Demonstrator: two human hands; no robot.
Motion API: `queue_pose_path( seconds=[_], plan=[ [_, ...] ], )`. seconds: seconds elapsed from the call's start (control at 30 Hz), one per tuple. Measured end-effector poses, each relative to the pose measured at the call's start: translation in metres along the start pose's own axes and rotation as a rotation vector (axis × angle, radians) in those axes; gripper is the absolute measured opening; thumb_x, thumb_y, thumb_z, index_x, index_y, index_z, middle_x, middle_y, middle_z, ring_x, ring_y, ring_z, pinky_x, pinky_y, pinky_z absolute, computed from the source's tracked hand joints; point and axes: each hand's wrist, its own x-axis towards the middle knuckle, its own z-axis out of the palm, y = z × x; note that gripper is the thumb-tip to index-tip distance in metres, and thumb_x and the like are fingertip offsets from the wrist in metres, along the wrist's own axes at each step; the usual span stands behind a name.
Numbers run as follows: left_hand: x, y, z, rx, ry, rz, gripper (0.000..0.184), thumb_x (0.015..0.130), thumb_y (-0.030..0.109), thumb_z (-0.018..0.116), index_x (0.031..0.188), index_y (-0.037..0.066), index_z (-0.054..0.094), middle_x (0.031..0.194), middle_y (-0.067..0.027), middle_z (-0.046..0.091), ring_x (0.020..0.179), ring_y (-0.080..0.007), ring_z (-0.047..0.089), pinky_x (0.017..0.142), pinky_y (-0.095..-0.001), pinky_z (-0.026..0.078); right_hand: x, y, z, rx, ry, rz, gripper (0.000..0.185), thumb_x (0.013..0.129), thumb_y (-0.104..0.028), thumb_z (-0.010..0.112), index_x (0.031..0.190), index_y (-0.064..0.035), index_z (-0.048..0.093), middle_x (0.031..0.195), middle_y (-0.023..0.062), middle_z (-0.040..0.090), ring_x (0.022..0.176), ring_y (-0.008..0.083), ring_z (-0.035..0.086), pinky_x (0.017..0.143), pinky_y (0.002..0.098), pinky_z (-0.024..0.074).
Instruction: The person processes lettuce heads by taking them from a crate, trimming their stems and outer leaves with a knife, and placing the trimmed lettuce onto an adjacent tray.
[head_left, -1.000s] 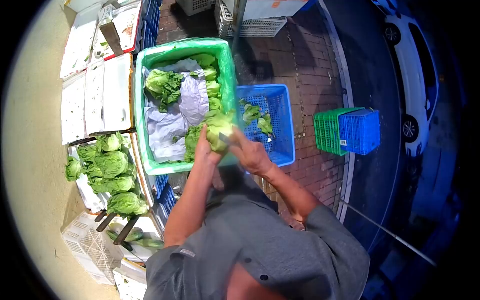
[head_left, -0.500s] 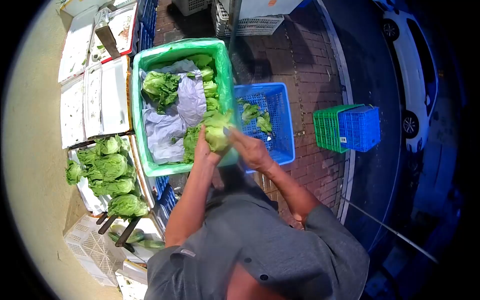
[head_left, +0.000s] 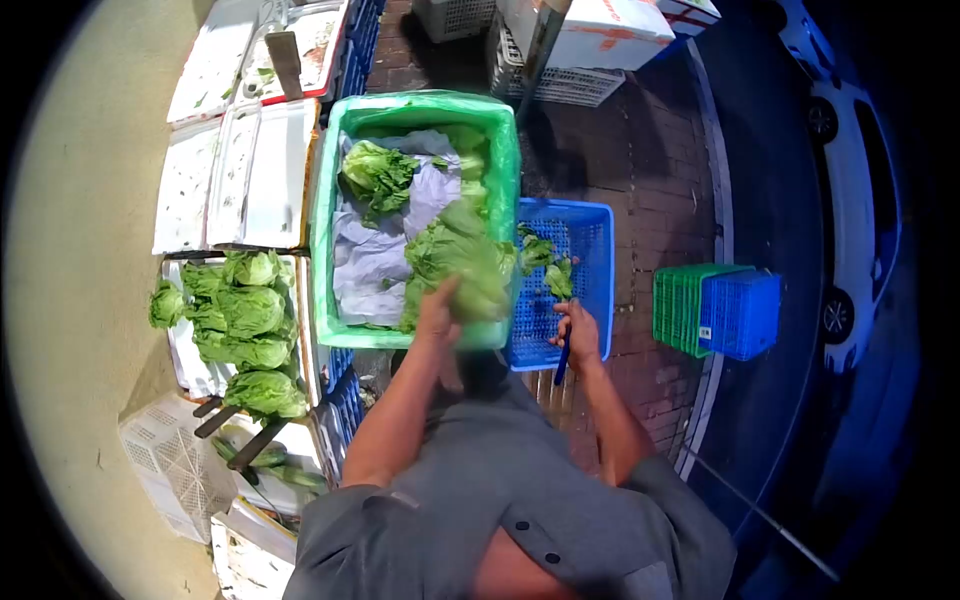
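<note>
My left hand (head_left: pixel 437 315) grips a head of lettuce (head_left: pixel 462 250), blurred by motion, over the near right part of a green-lined crate (head_left: pixel 330 235). My right hand (head_left: pixel 582 335) is closed around a small blue-handled knife (head_left: pixel 563 362); its handle points down toward me and the blade is not clear. That hand is above the near right side of a blue basket (head_left: pixel 600 265). Loose lettuce leaves (head_left: pixel 558 280) lie in the basket. Inside the crate, another lettuce (head_left: pixel 378 175) rests on grey-purple paper (head_left: pixel 365 250), with more greens along the right side.
Several lettuces (head_left: pixel 250 310) are piled on a white foam box at left, near foam lids (head_left: pixel 280 180). A pole (head_left: pixel 543 50) and stacked boxes (head_left: pixel 595 35) stand at the far side. Green (head_left: pixel 690 305) and blue crates (head_left: pixel 740 315) sit by the kerb; a white car (head_left: pixel 855 200) is beyond.
My hands have separated: the right has moved away from the lettuce to the blue basket, while the left keeps the lettuce over the crate. The view has shifted, moving the scene right and down.
</note>
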Motion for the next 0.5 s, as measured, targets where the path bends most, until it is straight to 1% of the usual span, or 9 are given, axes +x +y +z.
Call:
queue_pose_path(
  seconds=[0.07,0.17,0.2,0.23,0.3,0.37,0.4,0.43,0.5],
  plan=[
    [-0.003,0.003,-0.01,-0.013,-0.018,0.073,0.045,0.087,0.015,0.07,0.129,0.005,0.055,0.118,-0.0101,0.064,0.108,-0.0277,0.062,0.094,-0.0466,0.052,0.0,0.007,0.009,-0.002,-0.024,-0.013,0.052,0.102,-0.048,0.044,0.109,0.0012,0.061,0.059,0.0002,0.047,0.044,0.0101,0.044,0.05,0.0295,0.0507],
    [-0.023,0.032,-0.015,-0.038,0.062,-0.028,0.045,0.087,0.014,0.069,0.127,0.002,0.055,0.116,-0.0117,0.065,0.105,-0.0283,0.064,0.093,-0.0464,0.053,0.009,0.015,0.024,-0.034,-0.074,-0.006,0.05,0.102,-0.047,0.046,0.109,0.0007,0.062,0.06,0.0006,0.047,0.045,0.0103,0.045,0.048,0.0291,0.0497],
    [-0.029,0.04,-0.027,-0.053,0.065,0.01,0.045,0.085,0.014,0.07,0.126,0.001,0.056,0.114,-0.0125,0.065,0.101,-0.0288,0.065,0.092,-0.0457,0.053,0.015,0.016,0.028,-0.063,-0.058,0.013,0.05,0.101,-0.047,0.047,0.109,0.0001,0.062,0.06,0.0009,0.047,0.045,0.0109,0.044,0.047,0.0293,0.0492],
    [-0.033,0.046,-0.046,0.001,0.152,0.055,0.045,0.085,0.013,0.069,0.127,0.002,0.056,0.112,-0.0123,0.066,0.1,-0.0288,0.065,0.09,-0.0441,0.054,0.023,0.019,0.03,-0.1,-0.054,0.032,0.049,0.1,-0.046,0.049,0.109,-0.0006,0.063,0.061,0.0012,0.047,0.045,0.0115,0.044,0.047,0.0295,0.0486],
    [-0.069,0.091,-0.038,-0.068,0.185,0.259,0.043,0.084,0.013,0.069,0.125,0.002,0.059,0.111,-0.0122,0.066,0.098,-0.0288,0.065,0.089,-0.0429,0.054,0.024,0.012,0.043,-0.134,-0.065,0.022,0.048,0.099,-0.047,0.051,0.108,-0.0025,0.064,0.06,0.001,0.046,0.044,0.0126,0.044,0.045,0.0294,0.046],
    [-0.099,0.128,-0.079,-0.064,0.261,0.348,0.042,0.085,0.015,0.07,0.123,0.002,0.057,0.111,-0.0106,0.065,0.098,-0.0258,0.064,0.086,-0.0419,0.055,0.028,0.01,0.051,-0.181,-0.042,0.059,0.045,0.098,-0.048,0.053,0.108,-0.0056,0.064,0.059,0.0002,0.045,0.044,0.0127,0.043,0.042,0.0293,0.0422],
    [-0.114,0.145,-0.096,-0.059,0.283,0.375,0.042,0.085,0.016,0.07,0.123,0.002,0.057,0.11,-0.0099,0.065,0.098,-0.0243,0.064,0.084,-0.0414,0.056,0.039,0.019,0.041,-0.219,-0.059,0.037,0.043,0.098,-0.048,0.054,0.105,-0.0071,0.064,0.059,-0.0001,0.044,0.044,0.0124,0.043,0.042,0.0294,0.0408],
    [-0.134,0.165,-0.106,-0.112,0.403,0.43,0.039,0.086,0.016,0.068,0.121,0.001,0.058,0.11,-0.011,0.065,0.098,-0.0256,0.064,0.085,-0.042,0.056,0.048,0.031,0.037,-0.252,-0.071,0.01,0.041,0.097,-0.048,0.055,0.103,-0.0086,0.064,0.058,-0.0003,0.044,0.044,0.0122,0.042,0.041,0.0295,0.0393],
    [-0.166,0.211,-0.119,-0.231,0.636,0.528,0.034,0.089,0.016,0.065,0.118,0.0,0.061,0.111,-0.0134,0.066,0.098,-0.0281,0.065,0.086,-0.0434,0.056,0.049,0.017,0.059,-0.27,-0.129,0.031,0.039,0.097,-0.049,0.056,0.099,-0.0104,0.063,0.057,-0.0007,0.043,0.043,0.0114,0.04,0.041,0.0294,0.0379]
  ],
)
